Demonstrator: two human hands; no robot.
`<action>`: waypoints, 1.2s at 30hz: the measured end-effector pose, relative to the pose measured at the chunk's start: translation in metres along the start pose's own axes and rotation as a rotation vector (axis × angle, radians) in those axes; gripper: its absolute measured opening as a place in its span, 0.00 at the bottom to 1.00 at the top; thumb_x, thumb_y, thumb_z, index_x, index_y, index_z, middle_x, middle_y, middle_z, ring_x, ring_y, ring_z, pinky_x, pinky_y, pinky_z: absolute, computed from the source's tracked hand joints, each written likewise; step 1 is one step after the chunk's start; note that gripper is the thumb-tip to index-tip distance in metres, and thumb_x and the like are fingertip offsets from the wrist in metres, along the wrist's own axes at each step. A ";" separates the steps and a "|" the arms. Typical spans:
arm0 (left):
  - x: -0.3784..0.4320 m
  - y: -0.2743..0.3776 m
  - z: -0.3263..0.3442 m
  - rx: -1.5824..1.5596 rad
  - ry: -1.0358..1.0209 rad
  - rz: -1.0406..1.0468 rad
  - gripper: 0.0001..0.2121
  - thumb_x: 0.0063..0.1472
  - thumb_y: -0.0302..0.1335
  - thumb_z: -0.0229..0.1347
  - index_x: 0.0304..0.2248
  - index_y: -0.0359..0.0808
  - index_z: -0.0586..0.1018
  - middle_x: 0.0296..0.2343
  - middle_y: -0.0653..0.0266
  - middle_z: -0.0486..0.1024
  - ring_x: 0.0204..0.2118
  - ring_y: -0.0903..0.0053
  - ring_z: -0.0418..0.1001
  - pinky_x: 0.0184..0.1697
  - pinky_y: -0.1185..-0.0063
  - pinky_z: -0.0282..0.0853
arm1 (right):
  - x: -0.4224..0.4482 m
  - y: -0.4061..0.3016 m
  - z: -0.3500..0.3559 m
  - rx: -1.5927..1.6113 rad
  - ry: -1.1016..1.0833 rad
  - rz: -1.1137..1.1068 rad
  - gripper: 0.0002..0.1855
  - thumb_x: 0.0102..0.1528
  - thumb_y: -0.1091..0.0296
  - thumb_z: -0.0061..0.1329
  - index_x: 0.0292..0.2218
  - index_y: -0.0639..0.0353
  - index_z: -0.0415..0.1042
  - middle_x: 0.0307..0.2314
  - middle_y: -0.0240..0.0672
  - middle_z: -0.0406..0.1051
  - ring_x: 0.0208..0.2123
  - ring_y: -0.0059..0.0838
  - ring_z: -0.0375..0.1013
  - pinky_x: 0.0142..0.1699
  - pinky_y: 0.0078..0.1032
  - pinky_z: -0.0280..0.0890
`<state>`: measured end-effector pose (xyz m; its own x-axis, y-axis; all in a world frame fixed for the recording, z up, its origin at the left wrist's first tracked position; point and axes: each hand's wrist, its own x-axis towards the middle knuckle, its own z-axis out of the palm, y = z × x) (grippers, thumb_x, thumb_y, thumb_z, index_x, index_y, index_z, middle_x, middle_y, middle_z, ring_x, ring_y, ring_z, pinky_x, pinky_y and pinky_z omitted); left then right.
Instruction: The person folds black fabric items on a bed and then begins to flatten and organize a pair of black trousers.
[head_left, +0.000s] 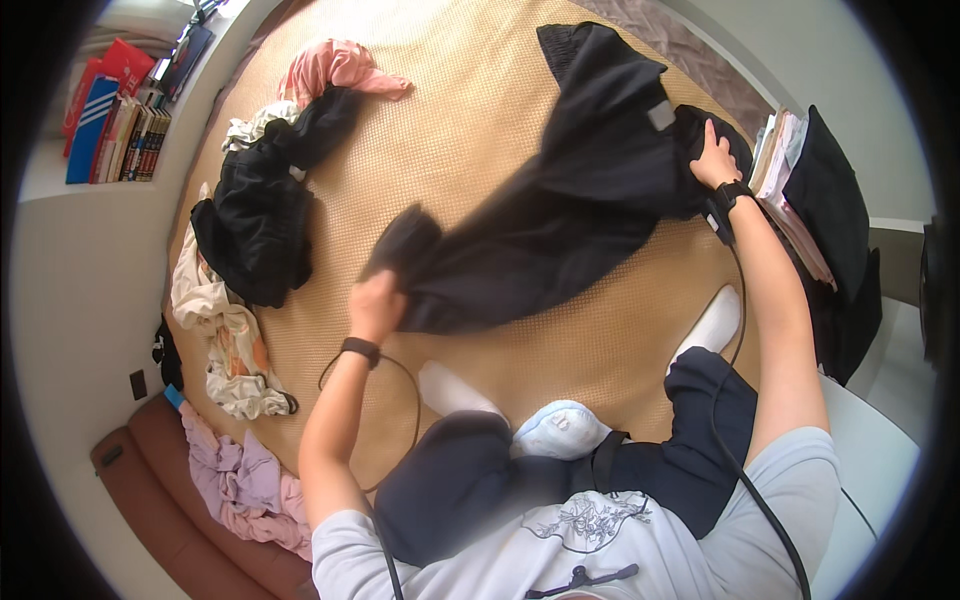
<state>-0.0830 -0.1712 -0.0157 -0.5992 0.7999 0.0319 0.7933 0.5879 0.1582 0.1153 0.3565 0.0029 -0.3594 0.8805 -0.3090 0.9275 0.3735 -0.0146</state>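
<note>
A large black garment (525, 225) lies stretched across the woven mat in front of me, with a small grey patch (661, 115) on its upper right. My left hand (377, 306) grips the garment's lower left end, and both are blurred by motion. Dark fabric bunches up at that fist. Over at the garment's right side, my right hand (716, 159) rests on the black cloth with its fingers apart. Both wrists wear black bands with cables.
The woven mat (480, 135) covers the bed. Left of centre lie black clothing (259, 217), a pink garment (330, 67) and a cream garment (232, 330). Stacked papers (787, 180) stand at right. A light-blue plush item (562, 429) sits between my legs. Books (131, 142) fill a ledge.
</note>
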 end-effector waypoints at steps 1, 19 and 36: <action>-0.012 -0.022 -0.001 0.045 0.027 -0.098 0.05 0.43 0.25 0.51 0.21 0.37 0.67 0.17 0.58 0.68 0.21 0.62 0.67 0.25 0.69 0.61 | -0.002 0.000 0.001 -0.026 -0.012 -0.056 0.38 0.46 0.69 0.41 0.57 0.42 0.42 0.52 0.47 0.50 0.52 0.50 0.55 0.52 0.46 0.54; 0.025 -0.074 -0.069 0.030 -0.242 -0.864 0.20 0.45 0.41 0.55 0.30 0.30 0.72 0.33 0.49 0.71 0.39 0.60 0.70 0.41 0.71 0.66 | -0.136 -0.080 0.034 -0.217 -0.511 -0.898 0.14 0.43 0.73 0.45 0.34 0.67 0.62 0.26 0.49 0.70 0.32 0.46 0.70 0.36 0.35 0.65; 0.145 -0.144 -0.013 -1.187 0.272 -1.149 0.29 0.43 0.42 0.63 0.44 0.41 0.68 0.41 0.69 0.65 0.34 0.72 0.68 0.28 0.78 0.64 | -0.156 -0.119 0.032 -0.242 -0.886 -0.913 0.20 0.42 0.63 0.47 0.34 0.72 0.66 0.28 0.53 0.70 0.33 0.44 0.71 0.38 0.33 0.66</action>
<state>-0.2856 -0.1418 -0.0209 -0.8723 -0.0698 -0.4840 -0.4810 0.3010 0.8235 0.0639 0.1656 0.0225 -0.5725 -0.1762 -0.8007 0.3089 0.8583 -0.4098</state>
